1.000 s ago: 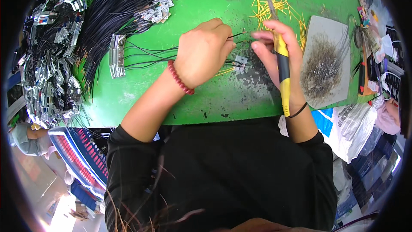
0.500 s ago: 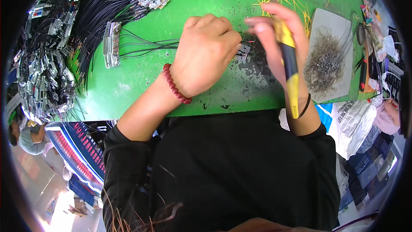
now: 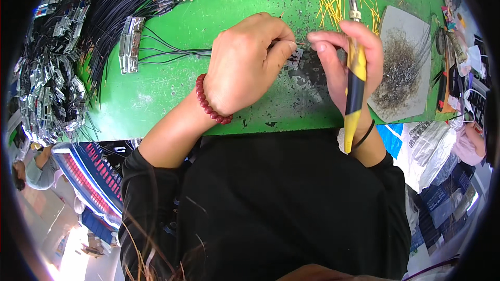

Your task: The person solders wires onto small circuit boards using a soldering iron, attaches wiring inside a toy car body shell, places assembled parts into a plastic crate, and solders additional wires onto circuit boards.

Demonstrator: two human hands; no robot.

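Observation:
My left hand (image 3: 245,62), with a dark red bead bracelet, is closed over black wires (image 3: 177,52) on the green tabletop. The wires run from a silver metal connector block (image 3: 131,45) on the left into my grip. A small circuit board (image 3: 296,58) shows just beyond my left fingertips, partly covered. My right hand (image 3: 359,62) holds a yellow and black soldering iron (image 3: 355,88), its metal shaft pointing away from me. My right thumb and index finger come close together near the small board; whether anything fine is between them is too small to tell.
Cut yellow wires (image 3: 333,0) lie scattered at the far right. A grey plate (image 3: 411,36) carries dark residue. Black wires (image 3: 125,0) with small boards are bundled far left, beside heaped silver connectors (image 3: 57,78). Tools (image 3: 445,67) lie along the right edge. Another person (image 3: 39,169) is at lower left.
My right hand has shifted slightly right, and the soldering iron stands more upright. My left hand has turned a little, its thumb now showing. The wires and connector sit slightly further left in the picture.

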